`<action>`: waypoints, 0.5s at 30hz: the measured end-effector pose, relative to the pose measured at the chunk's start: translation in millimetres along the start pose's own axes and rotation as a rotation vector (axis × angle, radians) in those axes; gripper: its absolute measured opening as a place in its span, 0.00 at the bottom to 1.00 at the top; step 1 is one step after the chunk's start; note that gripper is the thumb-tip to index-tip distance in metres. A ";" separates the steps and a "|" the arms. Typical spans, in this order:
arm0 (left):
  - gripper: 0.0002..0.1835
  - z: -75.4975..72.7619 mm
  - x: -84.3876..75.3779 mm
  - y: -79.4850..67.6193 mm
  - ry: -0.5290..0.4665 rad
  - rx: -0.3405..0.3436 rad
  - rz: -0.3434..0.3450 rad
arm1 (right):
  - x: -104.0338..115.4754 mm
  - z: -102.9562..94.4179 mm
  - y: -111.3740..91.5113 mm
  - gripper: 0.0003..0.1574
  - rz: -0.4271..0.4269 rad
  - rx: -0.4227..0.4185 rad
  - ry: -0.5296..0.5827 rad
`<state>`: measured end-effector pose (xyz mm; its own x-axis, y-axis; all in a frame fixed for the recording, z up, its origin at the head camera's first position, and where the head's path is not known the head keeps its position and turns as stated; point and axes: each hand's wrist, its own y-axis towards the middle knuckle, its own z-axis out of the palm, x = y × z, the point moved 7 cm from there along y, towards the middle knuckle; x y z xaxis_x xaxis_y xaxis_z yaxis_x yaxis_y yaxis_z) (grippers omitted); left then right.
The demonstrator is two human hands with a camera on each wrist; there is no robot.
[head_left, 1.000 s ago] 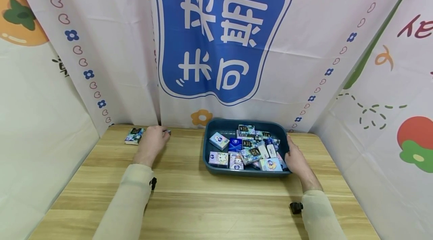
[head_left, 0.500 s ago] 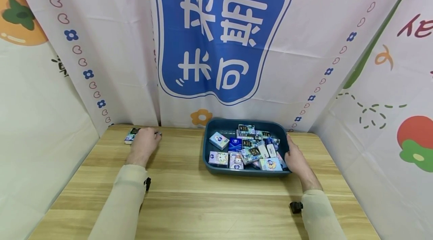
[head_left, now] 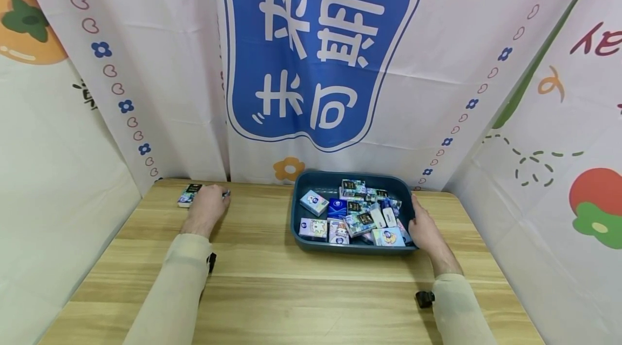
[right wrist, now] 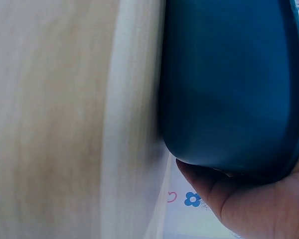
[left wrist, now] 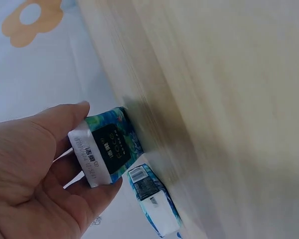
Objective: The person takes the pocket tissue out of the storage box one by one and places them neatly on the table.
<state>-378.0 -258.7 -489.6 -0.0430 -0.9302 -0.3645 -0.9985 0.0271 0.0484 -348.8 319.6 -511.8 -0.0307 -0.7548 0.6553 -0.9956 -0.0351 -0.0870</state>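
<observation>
At the table's far left, my left hand [head_left: 206, 209] pinches a small pocket tissue pack [left wrist: 109, 145] between thumb and fingertips. The pack is patterned blue-green with a black label and a white end, and one edge sits right at the tabletop. A similar tissue pack [head_left: 187, 195] lies just left of the hand, partly hidden by it. My right hand [head_left: 426, 229] grips the right end of a dark teal plastic bin [head_left: 335, 248]; in the right wrist view, its fingers [right wrist: 202, 181] lie against the outer wall. Several small tissue packs lie inside the bin.
The bin stands near the back edge of the wooden table [head_left: 291, 302]. A white printed curtain [head_left: 194, 91] hangs behind the table. Inside the bin, two small white-and-blue items [head_left: 384, 216] lie on top of the tissue packs.
My left hand has shifted left, towards the tissue pack lying on the table, and now covers part of it. Over the last half second it has barely moved. My right hand and the bin stay put.
</observation>
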 end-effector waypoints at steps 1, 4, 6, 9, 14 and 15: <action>0.20 0.1 0.1 0.2 0.000 0.008 0.000 | -0.2 0.1 0.1 0.50 0.000 0.000 -0.001; 0.22 0.6 1.2 0.8 -0.002 0.032 -0.007 | -0.3 -0.2 0.4 0.50 -0.003 -0.001 -0.002; 0.23 1.2 1.6 0.8 -0.006 0.046 -0.012 | -0.5 -0.3 0.7 0.50 -0.004 -0.001 -0.002; 0.24 2.8 2.1 2.2 -0.005 0.059 -0.008 | -0.4 -0.3 0.8 0.50 -0.004 0.000 -0.003; 0.25 5.4 4.0 4.3 -0.001 0.073 0.004 | 0.3 -0.4 -0.3 0.50 -0.002 -0.002 -0.004; 0.25 5.7 4.6 4.3 0.000 0.077 0.001 | 0.3 -0.3 -0.5 0.50 -0.002 -0.003 -0.004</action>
<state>-382.6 -260.8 -496.4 -0.0441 -0.9302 -0.3644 -0.9982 0.0563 -0.0228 -348.4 319.7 -511.4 -0.0283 -0.7576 0.6521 -0.9959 -0.0348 -0.0837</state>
